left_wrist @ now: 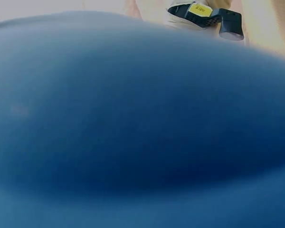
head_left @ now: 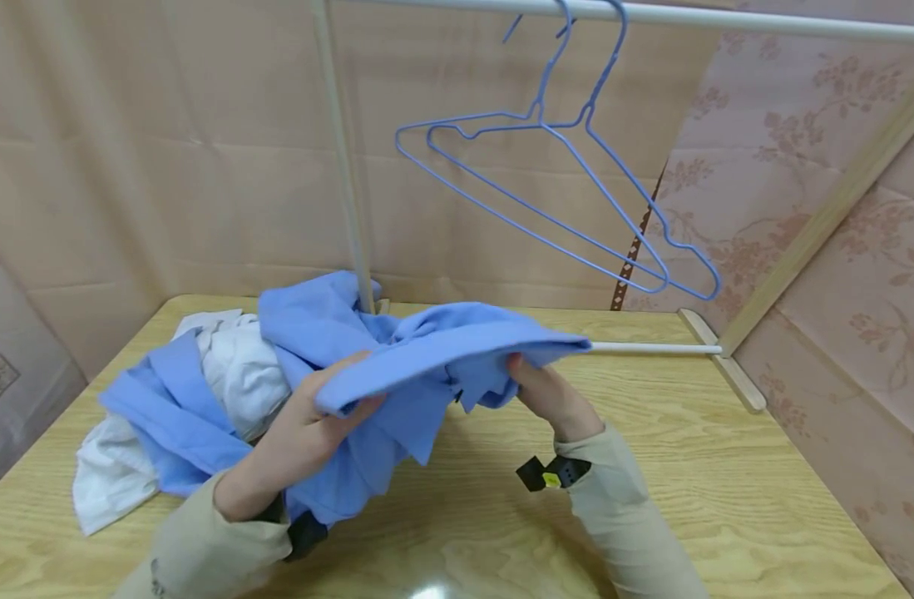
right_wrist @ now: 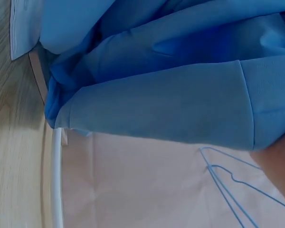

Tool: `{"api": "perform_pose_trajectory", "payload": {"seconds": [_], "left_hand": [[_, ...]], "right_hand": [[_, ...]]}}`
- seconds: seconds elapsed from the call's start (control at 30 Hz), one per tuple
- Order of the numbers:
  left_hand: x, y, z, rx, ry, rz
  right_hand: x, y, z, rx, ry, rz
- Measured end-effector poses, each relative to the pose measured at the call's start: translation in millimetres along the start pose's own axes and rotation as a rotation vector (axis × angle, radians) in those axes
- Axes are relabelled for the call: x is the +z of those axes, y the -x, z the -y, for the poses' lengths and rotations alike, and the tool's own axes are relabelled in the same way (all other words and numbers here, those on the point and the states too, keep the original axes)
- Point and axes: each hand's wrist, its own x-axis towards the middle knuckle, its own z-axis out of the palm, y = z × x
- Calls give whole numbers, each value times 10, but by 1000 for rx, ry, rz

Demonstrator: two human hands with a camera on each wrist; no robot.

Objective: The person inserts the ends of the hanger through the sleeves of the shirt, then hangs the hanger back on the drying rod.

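Observation:
A light blue garment (head_left: 457,349) is stretched between both hands above the table, its long folded edge facing me and its lower part hanging in loose folds. My left hand (head_left: 303,437) grips the left end of that edge. Near the right end, the right hand (head_left: 552,398) pinches the cloth, its fingertips partly hidden by it. In the right wrist view, a seamed band of the garment (right_wrist: 161,107) runs up to the right hand (right_wrist: 278,164). Blurred blue cloth (left_wrist: 142,114) fills most of the left wrist view.
White cloth (head_left: 243,374) and more blue cloth (head_left: 172,408) lie heaped on the wooden table (head_left: 726,482) at left. Two blue wire hangers (head_left: 599,166) hang from a white rail (head_left: 726,21). The rack's upright (head_left: 340,150) stands behind the heap, its wooden foot (head_left: 726,366) at right.

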Motion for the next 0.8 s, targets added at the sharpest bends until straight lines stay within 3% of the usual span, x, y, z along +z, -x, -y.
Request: {"api": "perform_pose_trajectory", "payload": {"seconds": [0.13, 0.3, 0.43, 0.6, 0.8], "left_hand": [[11, -4, -29, -146, -21, -51], [10, -40, -16, -349, -40, -53], [0, -75, 47, -435, -68, -2], [10, -105, 112, -457, -146, 62], [66, -94, 104, -391, -327, 88]], "right_hand": [[197, -77, 319, 171, 147, -171], [242, -134, 434, 446, 219, -328], [233, -177, 459, 483, 184, -393], [214, -217, 497, 458, 178, -502], [184, -231, 527, 457, 189, -629]]}}
